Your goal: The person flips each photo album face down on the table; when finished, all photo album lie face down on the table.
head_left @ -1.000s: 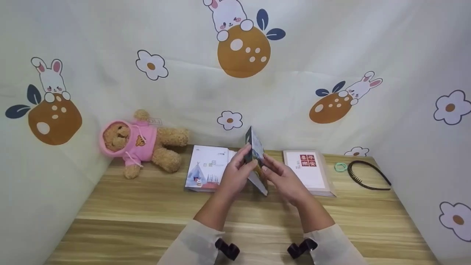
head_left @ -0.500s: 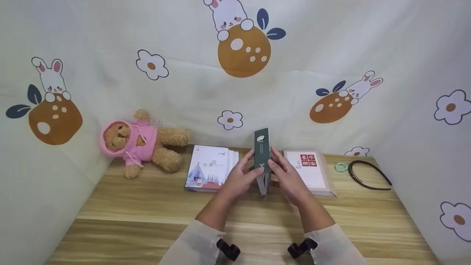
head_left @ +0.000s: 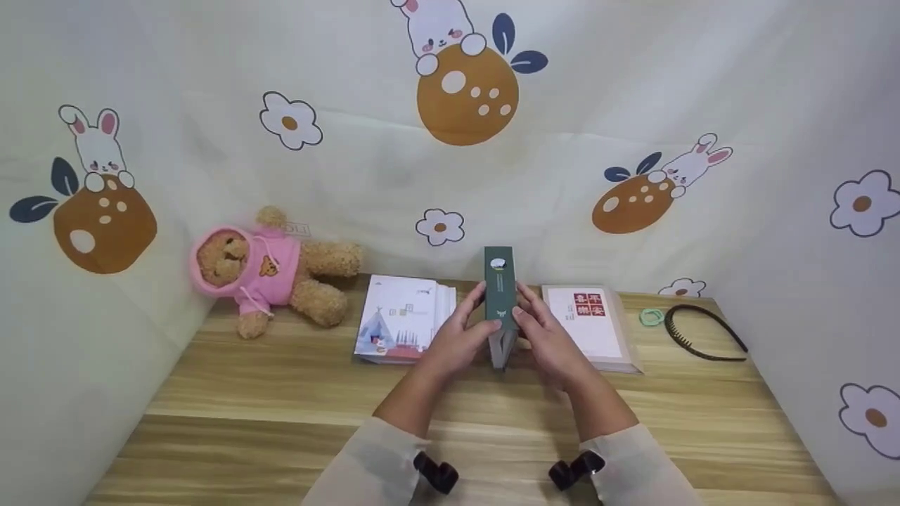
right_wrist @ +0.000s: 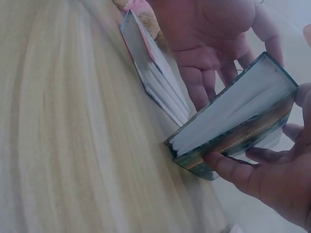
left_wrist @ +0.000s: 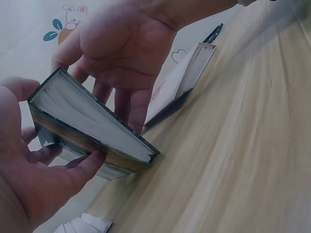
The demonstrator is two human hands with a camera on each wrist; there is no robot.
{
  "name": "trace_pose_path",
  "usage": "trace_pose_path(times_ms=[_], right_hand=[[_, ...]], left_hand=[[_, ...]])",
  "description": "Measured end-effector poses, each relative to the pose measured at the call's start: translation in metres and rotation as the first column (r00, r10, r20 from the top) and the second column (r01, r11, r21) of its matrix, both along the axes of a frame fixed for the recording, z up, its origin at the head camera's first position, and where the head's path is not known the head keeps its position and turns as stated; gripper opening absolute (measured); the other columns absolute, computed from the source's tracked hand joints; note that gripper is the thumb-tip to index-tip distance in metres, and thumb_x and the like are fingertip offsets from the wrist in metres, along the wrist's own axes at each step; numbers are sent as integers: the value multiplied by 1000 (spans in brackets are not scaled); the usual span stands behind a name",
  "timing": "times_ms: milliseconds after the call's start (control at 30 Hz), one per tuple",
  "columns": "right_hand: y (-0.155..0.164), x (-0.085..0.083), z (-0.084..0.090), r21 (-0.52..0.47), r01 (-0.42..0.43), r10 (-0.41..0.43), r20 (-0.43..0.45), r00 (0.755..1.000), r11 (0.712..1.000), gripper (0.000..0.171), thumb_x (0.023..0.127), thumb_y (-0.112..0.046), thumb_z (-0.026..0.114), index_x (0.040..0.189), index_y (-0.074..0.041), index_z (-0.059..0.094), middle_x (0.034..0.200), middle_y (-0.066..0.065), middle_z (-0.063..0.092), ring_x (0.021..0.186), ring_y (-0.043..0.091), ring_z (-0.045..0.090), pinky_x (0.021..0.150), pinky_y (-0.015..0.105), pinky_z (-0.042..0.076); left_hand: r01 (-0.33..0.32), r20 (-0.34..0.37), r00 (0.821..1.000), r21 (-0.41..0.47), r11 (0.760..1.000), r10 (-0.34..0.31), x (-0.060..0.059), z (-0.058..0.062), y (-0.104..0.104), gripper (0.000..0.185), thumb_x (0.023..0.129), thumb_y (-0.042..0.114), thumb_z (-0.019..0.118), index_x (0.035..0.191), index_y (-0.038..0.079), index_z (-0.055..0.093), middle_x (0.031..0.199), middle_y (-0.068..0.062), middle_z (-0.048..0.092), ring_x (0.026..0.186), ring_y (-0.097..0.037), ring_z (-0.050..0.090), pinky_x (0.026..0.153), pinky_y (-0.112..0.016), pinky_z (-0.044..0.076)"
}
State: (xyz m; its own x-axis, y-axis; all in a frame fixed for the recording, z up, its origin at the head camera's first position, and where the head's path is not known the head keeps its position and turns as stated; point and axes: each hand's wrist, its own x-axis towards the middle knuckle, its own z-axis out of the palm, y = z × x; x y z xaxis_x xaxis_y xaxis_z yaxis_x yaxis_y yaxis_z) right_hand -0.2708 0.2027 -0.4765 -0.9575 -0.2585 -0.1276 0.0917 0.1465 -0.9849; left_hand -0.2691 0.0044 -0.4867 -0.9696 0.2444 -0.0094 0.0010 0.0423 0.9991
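Wooden surface carries the dark green book standing on its lower edge between two flat books, left hand and right hand gripping its covers; steadying it calls for even pressure from both sides.

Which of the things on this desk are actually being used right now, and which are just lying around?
In use:
- dark green hardcover book, stood on its lower edge, held between the left hand and the right hand

Lying about:
- white book with tent picture
- white book with red squares
- brown teddy bear in pink hoodie
- green hair tie
- black toothed headband
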Motion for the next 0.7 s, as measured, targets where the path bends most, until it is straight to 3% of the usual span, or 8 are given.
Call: trace_pose_path(times_ms=[133,233,367,467,600,700], right_hand=[[6,-1,7,51,37,-33,-75,997,998,55,112,-36,54,165,-39,39,169,7,40,154,38,47,126,63,40],[12,-2,13,65,103,-91,-164,982,993,52,109,-22,61,160,-23,51,163,7,48,156,31,44,131,57,33],[19,-2,19,70,140,-125,-186,975,988,55,105,-12,64,159,-16,53,168,6,46,163,28,36,130,49,36],[21,-3,20,120,136,-116,-153,981,983,58,106,-8,61,162,-16,48,173,6,42,164,29,35,128,46,39],[24,-7,13,222,128,-99,-134,986,967,61,106,-6,57,164,-11,43,173,12,40,163,30,34,132,47,33],[26,-9,6,286,114,-82,-124,989,951,61,107,-9,57,165,-6,40,173,17,38,164,33,31,134,49,27]], left_hand=[[45,64,997,48,998,-48,-2,-2,1,68,103,41,60,166,43,35,178,-4,31,160,-40,39,125,-63,41],[87,111,989,83,993,-96,-3,-4,5,65,105,42,58,166,44,36,178,-6,30,152,-43,48,118,-64,48],[107,101,989,-10,994,-105,0,-8,6,66,104,54,59,165,39,40,176,-7,36,154,-39,47,123,-60,44],[87,44,996,-130,988,-82,1,-14,4,67,102,61,61,163,35,47,174,-8,40,157,-36,43,129,-58,36],[36,-20,999,-256,966,-43,-3,-20,1,61,103,57,61,157,28,56,173,-13,40,159,-39,37,131,-62,30],[31,-12,999,-316,948,-37,-3,-20,0,60,103,55,59,154,24,60,174,-13,38,162,-41,33,131,-64,27]])
